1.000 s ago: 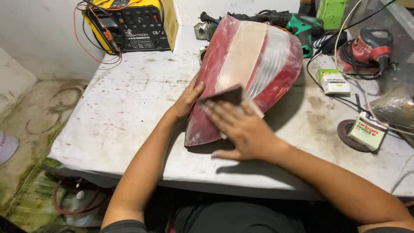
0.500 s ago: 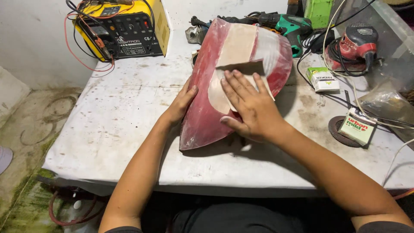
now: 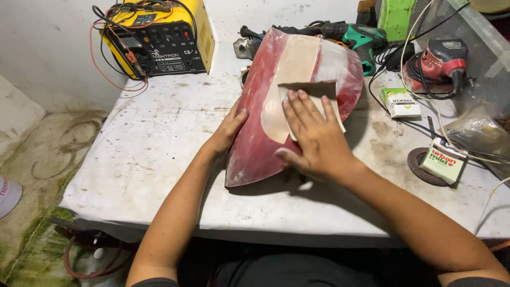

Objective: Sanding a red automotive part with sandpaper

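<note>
A red tail-light lens (image 3: 255, 143), with a pale sanded band running its length, lies on the white worktable (image 3: 154, 159), resting on its lower edge with its curved outer face turned up. This lens serves as the reference for all positions below.

The right hand (image 3: 313, 138) lies flat on the middle of the lens, fingers spread and extended, pressing a sheet of sandpaper (image 3: 311, 90) against the pale band. The paper is pinned under the fingers rather than clenched; its upper edge shows beyond the fingertips. The left hand (image 3: 228, 130) is open, braced against the lens's left edge, thumb lying on the red surface, gripping nothing else.

Beyond the lens to the left stands a yellow battery charger (image 3: 170, 37) with red and black leads. Directly behind the lens lies a green cordless drill (image 3: 356, 37). To the right of the lens are a small white and green carton (image 3: 401, 102), a red power sander (image 3: 438, 64) with its cord, and, nearer the table's front, a second small box (image 3: 441, 159) sitting on a dark abrasive disc (image 3: 419, 167).
</note>
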